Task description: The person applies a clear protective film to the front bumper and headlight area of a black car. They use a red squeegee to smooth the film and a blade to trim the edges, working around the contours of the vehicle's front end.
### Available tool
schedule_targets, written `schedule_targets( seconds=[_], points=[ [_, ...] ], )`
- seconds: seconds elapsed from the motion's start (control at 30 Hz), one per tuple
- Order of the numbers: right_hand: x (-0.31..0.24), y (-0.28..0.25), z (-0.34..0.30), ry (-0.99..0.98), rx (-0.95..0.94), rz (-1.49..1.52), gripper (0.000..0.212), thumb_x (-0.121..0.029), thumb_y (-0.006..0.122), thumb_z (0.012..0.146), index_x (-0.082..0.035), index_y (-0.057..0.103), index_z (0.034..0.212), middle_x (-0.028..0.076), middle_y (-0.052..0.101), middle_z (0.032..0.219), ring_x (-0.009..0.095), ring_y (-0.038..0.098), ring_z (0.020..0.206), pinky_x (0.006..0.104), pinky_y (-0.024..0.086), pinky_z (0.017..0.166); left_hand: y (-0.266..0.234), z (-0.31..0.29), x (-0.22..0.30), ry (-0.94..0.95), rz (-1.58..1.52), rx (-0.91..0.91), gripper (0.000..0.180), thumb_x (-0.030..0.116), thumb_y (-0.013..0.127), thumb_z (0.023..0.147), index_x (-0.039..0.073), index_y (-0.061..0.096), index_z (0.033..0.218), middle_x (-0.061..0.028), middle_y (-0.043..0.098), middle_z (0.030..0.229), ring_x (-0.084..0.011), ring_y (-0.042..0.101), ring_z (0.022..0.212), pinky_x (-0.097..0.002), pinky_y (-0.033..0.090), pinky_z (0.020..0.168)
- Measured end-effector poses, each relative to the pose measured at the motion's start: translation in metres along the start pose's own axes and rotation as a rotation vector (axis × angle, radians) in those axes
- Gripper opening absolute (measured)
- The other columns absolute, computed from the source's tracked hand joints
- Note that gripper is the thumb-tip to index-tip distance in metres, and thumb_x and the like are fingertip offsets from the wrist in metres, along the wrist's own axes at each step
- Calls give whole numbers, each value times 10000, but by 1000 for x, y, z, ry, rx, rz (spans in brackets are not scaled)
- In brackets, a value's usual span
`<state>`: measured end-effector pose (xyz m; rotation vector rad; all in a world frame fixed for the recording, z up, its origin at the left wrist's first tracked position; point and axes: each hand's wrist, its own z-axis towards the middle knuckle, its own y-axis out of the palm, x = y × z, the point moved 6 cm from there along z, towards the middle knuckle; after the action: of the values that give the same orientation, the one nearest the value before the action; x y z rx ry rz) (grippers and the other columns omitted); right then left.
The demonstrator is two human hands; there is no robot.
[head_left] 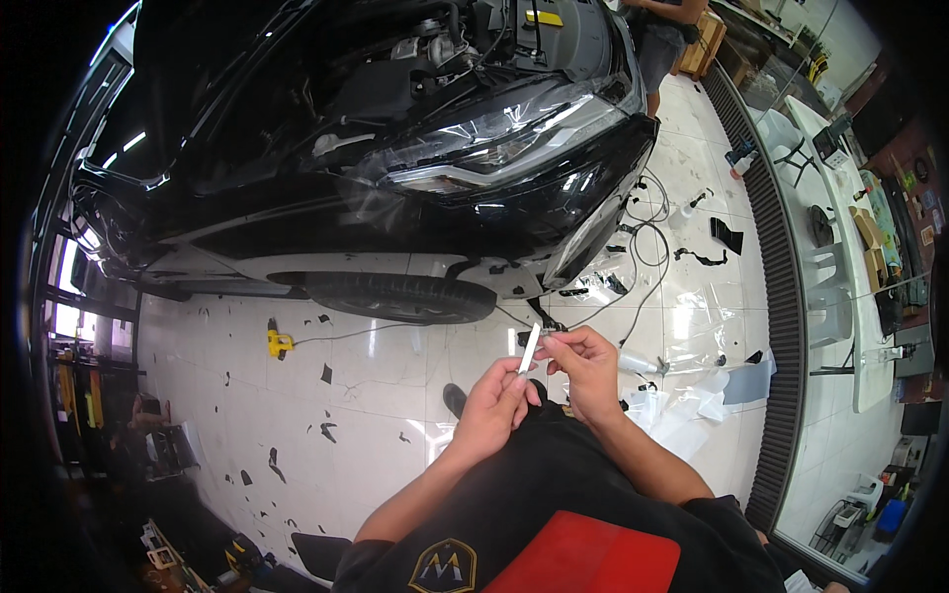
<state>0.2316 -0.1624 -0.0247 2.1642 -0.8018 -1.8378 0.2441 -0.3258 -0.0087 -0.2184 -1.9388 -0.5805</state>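
Note:
My left hand [495, 403] is closed round the lower end of a slim, flat white piece [530, 348], which stands tilted up out of the fingers. What kind of thing it is, I cannot tell. Close to its upper end, my right hand [586, 364] is closed in a pinch, with a small greyish bit showing at the fingertips, too small to name. Both hands are in front of my dark shirt, above the floor. Beyond them is a black car [326, 222] with its hood up, its headlight [514, 148] and front tire [400, 296] facing me.
A yellow heat gun [280, 338] lies on the tiled floor with its cord running right. Black scraps [326, 374] are scattered around. Clear film [707, 321] and dark cable loops [647, 242] lie right. Another person [660, 49] stands far right, near a long white table [840, 198].

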Motion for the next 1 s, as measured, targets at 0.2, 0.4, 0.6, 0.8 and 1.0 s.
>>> schedule_targets(
  seconds=[0.2, 0.4, 0.6, 0.8, 1.0],
  points=[
    [2, -4, -4, 49, 46, 22, 85, -49, 736, 997, 12, 688, 1032, 128, 791, 1013, 178, 772, 895, 268, 536, 695, 6, 2, 0, 1, 114, 41, 234, 130, 457, 1150, 36, 521, 1355, -29, 626, 886, -44, 448, 595, -212, 382, 534],
    [8, -25, -12, -6, 100, -53, 79, -48, 739, 995, -1, 693, 1036, 110, 785, 988, 166, 771, 856, 246, 525, 663, 17, 11, -6, 2, 290, 26, 233, 90, 452, 1136, 35, 530, 1349, -7, 608, 842, -35, 437, 579, -218, 362, 527],
    [6, -44, -15, -212, 200, -371, 65, -11, 710, 993, 41, 679, 1016, 134, 768, 920, 155, 753, 815, 262, 562, 674, 25, 24, -28, -58, 308, -44, 214, 130, 447, 1138, 47, 592, 1272, 0, 580, 784, -43, 432, 568, -220, 351, 520],
    [91, -142, -58, 444, 503, -109, 113, -56, 586, 1035, 38, 641, 1004, 136, 721, 906, 222, 711, 761, 362, 611, 731, 40, 54, -127, -535, -142, -224, 201, 208, 471, 1137, 88, 624, 1086, 23, 507, 729, -57, 387, 544, -251, 283, 439],
    [107, -159, -83, 459, 475, -188, 71, -63, 644, 994, -4, 604, 997, 120, 708, 909, 178, 685, 720, 319, 588, 619, 47, 78, -140, -435, -193, -107, 207, 239, 452, 1153, 86, 591, 1138, -49, 738, 1003, -103, 647, 830, -238, 445, 632]
  ],
)
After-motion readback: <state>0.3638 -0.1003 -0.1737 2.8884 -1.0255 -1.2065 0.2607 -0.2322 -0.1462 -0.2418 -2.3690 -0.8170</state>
